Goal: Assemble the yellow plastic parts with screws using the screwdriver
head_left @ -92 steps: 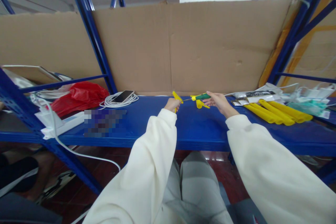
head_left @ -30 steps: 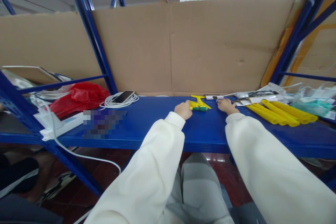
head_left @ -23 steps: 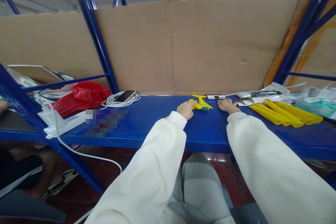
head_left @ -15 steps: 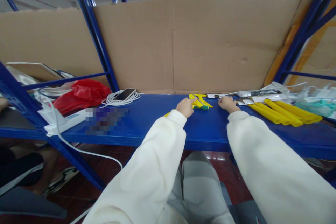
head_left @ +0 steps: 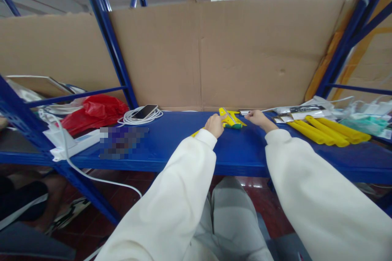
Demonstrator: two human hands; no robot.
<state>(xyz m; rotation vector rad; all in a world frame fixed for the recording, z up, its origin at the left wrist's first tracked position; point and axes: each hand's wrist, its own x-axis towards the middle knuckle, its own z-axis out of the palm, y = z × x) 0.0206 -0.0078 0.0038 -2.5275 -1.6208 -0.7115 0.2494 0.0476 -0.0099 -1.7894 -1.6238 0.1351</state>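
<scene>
My left hand (head_left: pixel 214 125) is closed at the near left end of a yellow and green piece shaped like a toy plane (head_left: pixel 232 121), which rests on the blue shelf top (head_left: pixel 180 130). A bit of yellow also shows by that wrist, mostly covered by the sleeve. To the right, my right hand (head_left: pixel 259 119) has its fingertips pinched together just beside the toy plane. Whatever it pinches, if anything, is too small to make out. Behind those fingertips lies a small flat white and dark item (head_left: pixel 244 112).
Several yellow tubes (head_left: pixel 329 130) lie at right, near plastic packets (head_left: pixel 309 109) and a green and clear bag (head_left: pixel 364 122). On the left are a phone (head_left: pixel 146 111) on coiled white cable, a red bag (head_left: pixel 94 112) and a white power strip (head_left: pixel 82 142). Cardboard (head_left: pixel 159 57) stands behind.
My right hand has moved left, closer to the toy plane, with its fingertips still pinched. My left hand stays at the plane. The view has shifted slightly.
</scene>
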